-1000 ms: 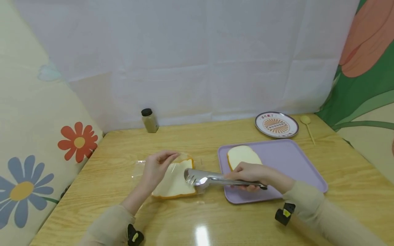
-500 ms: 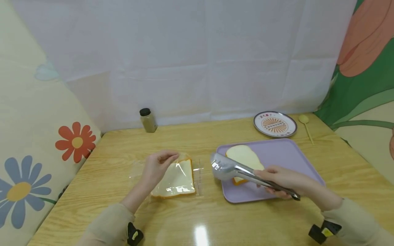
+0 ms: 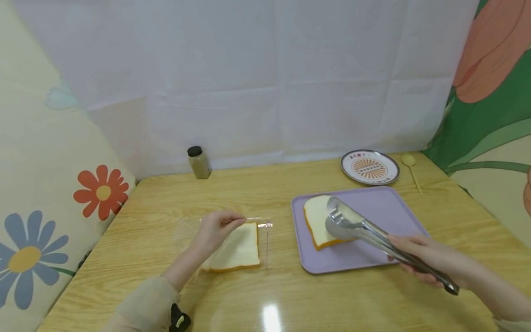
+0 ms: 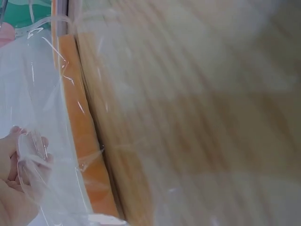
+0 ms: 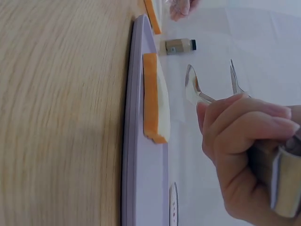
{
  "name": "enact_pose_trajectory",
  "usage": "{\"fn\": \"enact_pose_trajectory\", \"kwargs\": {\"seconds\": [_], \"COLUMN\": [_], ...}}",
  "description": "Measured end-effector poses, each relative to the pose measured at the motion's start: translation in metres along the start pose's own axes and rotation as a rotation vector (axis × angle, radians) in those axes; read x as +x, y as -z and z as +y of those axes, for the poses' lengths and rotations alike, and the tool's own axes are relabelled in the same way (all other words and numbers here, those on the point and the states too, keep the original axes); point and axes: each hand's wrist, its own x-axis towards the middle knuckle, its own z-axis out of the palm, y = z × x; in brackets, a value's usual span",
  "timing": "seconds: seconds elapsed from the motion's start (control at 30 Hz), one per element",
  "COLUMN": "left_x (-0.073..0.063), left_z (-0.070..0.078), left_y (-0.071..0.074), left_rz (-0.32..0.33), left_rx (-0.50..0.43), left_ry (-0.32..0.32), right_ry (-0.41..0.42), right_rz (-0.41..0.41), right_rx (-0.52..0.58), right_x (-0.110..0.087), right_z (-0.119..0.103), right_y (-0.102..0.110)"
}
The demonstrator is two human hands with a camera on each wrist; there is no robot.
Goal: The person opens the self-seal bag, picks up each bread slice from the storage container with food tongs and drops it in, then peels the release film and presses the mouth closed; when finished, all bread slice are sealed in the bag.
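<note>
My left hand (image 3: 217,230) pinches the edge of a clear plastic bag (image 4: 35,99) at the left of the table. Inside or under that film lies a white bread slice (image 3: 244,248) with an orange crust. On the right, my right hand (image 3: 433,260) grips a pair of metal serving tongs (image 3: 367,228) by the handles. Their heads overlap a second bread slice (image 3: 316,219) on the purple tray (image 3: 387,210). From the right wrist view, the tongs' two ends stand apart with nothing between them, and this slice (image 5: 151,96) lies flat on the tray.
Behind the tray a patterned round plate (image 3: 370,167) stands on the table, with a yellow spoon (image 3: 410,168) to its right. A small jar (image 3: 199,163) with a black lid is at the back left. White cloth (image 3: 257,83) hangs behind the wooden table (image 3: 340,299).
My right hand has drawn the tongs rightward, from over the bagged slice to over the tray. My left hand keeps its pinch on the bag, slightly lower now, and the film has shifted.
</note>
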Motion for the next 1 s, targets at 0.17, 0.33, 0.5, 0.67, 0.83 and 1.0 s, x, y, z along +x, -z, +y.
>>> {"fn": "enact_pose_trajectory", "kwargs": {"seconds": [0.17, 0.33, 0.5, 0.67, 0.83, 1.0], "left_x": [-0.001, -0.001, 0.002, 0.007, 0.008, 0.009], "left_z": [0.000, 0.000, 0.000, 0.000, 0.000, 0.003], "left_y": [0.000, 0.000, 0.004, 0.010, 0.008, 0.005], "left_rz": [-0.041, -0.095, 0.025, 0.092, 0.113, 0.149], "left_rx": [0.014, 0.005, 0.016, -0.001, 0.003, -0.003], "left_ry": [0.006, 0.014, 0.024, 0.022, 0.008, 0.032], "right_ry": [-0.030, -0.064, -0.115, -0.142, -0.142, -0.162], "right_rz": [0.020, 0.053, 0.080, 0.079, 0.040, 0.012], "right_rx": [0.003, -0.003, 0.001, -0.027, -0.005, 0.014], "right_x": [-0.015, -0.027, -0.034, -0.038, -0.036, -0.030], "right_z": [0.008, 0.014, 0.018, 0.023, 0.025, 0.022], "right_y": [0.005, 0.007, 0.004, -0.001, -0.006, -0.008]}}
